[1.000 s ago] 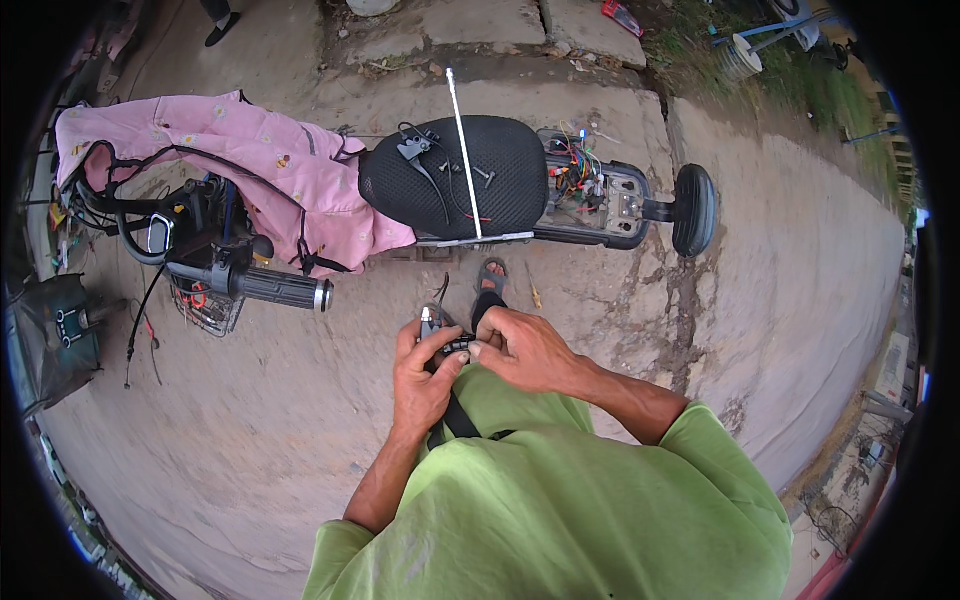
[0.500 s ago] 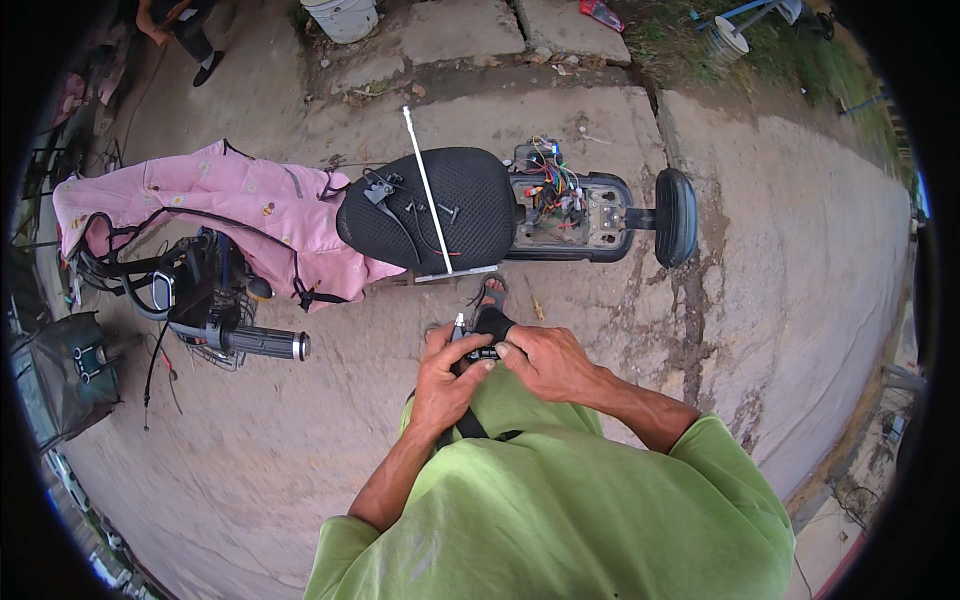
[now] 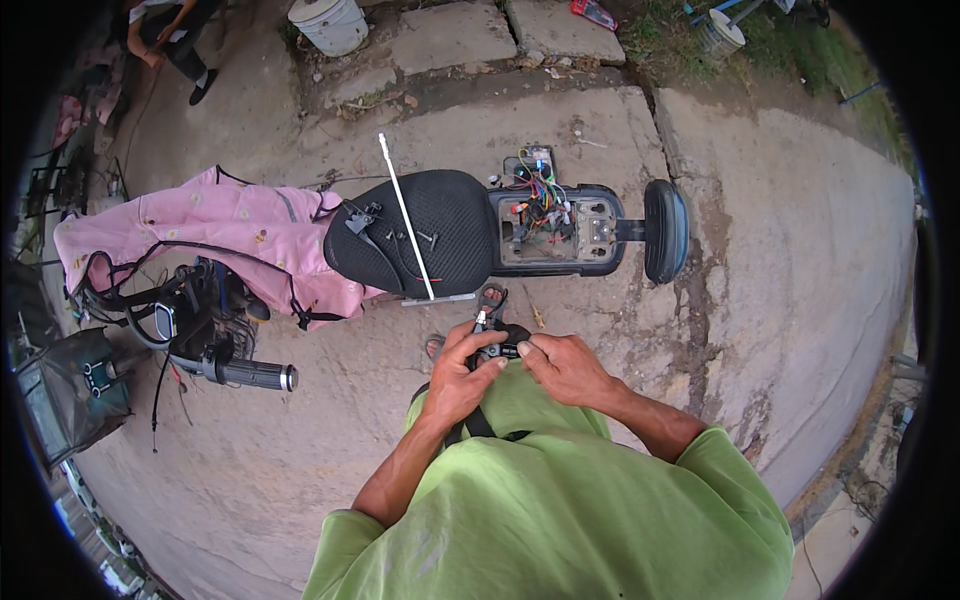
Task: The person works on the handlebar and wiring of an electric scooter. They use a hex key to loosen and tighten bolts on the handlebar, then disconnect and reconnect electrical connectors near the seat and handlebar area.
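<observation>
In front of my green shirt, my left hand (image 3: 462,380) is closed round a small black part (image 3: 508,350) with a pale metallic tip pointing up, possibly a brake lever bracket; its exact kind is partly hidden by my fingers. My right hand (image 3: 568,372) pinches at the right end of the same part, thumb and forefinger together. Beyond my hands stands an electric scooter with a black mesh seat (image 3: 465,225). On that seat lie a black lever (image 3: 362,218), a few screws (image 3: 428,238) and a long white rod (image 3: 392,178) set crosswise.
A pink quilted cover (image 3: 240,215) drapes the scooter's front, near the handlebar grip (image 3: 255,374). Behind the seat, coloured wires (image 3: 545,200) spill from an open compartment. White buckets (image 3: 335,25) stand farther off. Another person's leg (image 3: 188,62) shows at upper left.
My view has shifted slightly, so the scooter sits a little lower and further left. My right fingertips have shifted to the part's right end, exposing more of it; my left hand keeps its hold.
</observation>
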